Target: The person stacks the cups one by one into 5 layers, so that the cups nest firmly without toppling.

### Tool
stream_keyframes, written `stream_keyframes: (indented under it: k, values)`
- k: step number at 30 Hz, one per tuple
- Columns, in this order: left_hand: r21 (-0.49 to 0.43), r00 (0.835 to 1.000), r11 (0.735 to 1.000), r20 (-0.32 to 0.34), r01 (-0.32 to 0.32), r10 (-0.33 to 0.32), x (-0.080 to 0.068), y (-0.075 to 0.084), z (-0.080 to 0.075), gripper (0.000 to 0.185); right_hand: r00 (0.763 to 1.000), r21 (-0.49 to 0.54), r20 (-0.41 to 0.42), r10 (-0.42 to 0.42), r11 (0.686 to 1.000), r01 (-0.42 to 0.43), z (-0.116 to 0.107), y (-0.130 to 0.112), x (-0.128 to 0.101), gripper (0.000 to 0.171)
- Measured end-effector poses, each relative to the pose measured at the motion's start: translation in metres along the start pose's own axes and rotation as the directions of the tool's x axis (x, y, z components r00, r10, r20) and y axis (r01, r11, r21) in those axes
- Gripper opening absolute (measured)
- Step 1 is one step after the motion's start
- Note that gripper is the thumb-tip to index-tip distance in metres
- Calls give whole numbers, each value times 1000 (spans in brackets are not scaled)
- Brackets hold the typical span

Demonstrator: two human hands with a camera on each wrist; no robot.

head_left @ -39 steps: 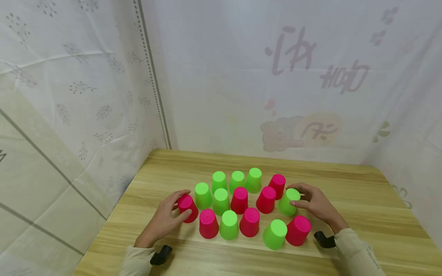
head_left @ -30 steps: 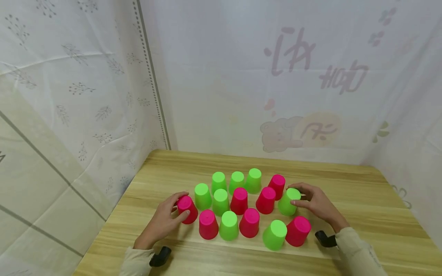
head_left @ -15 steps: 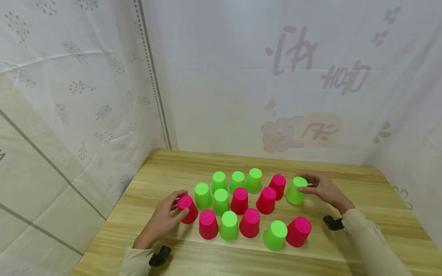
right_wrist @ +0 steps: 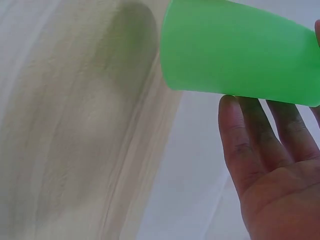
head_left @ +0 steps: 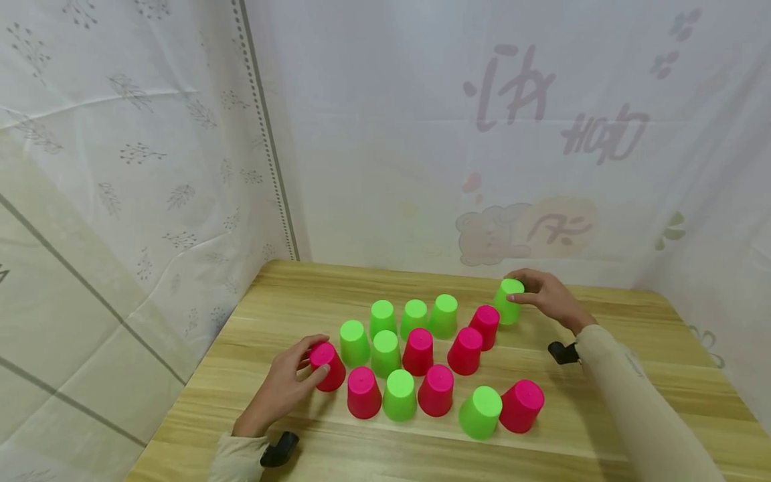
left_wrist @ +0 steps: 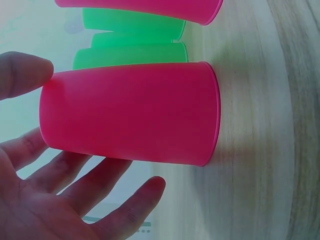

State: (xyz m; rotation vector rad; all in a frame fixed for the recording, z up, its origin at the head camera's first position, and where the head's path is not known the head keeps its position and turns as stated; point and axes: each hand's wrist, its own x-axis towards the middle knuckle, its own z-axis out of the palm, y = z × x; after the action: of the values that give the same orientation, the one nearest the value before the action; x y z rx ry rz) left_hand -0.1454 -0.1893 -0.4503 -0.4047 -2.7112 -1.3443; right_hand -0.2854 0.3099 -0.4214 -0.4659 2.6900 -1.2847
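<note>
Upside-down green cup point(head_left: 508, 302) at the table's far side, upside-down pink cup point(head_left: 327, 365) standing front-left

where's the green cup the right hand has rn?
Head view: the green cup sits at the far right of the cluster, held by the right hand, just behind and right of the pink cup and near the table's back edge.

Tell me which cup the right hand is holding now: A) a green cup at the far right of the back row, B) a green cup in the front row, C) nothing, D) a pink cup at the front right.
A: the right hand grips the green cup at the back right, beyond the nearest pink cup.
</note>
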Motion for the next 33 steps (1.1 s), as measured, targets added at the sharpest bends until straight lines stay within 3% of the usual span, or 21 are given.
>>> stream_keyframes:
  k: [13,25,33]
  values:
    - [-3,998,998,24,64,-64,0,-2,1,42,995,15,-49,83,996,-82,10,0,37,49]
    - [-25,999,999,24,45,-45,1,1,-1,40,994,63,-67,92,994,-87,15,-2,61,49]
    - [-31,1000,999,15,22,-21,1,-1,1,41,985,85,-77,152,986,-145,19,-3,70,49]
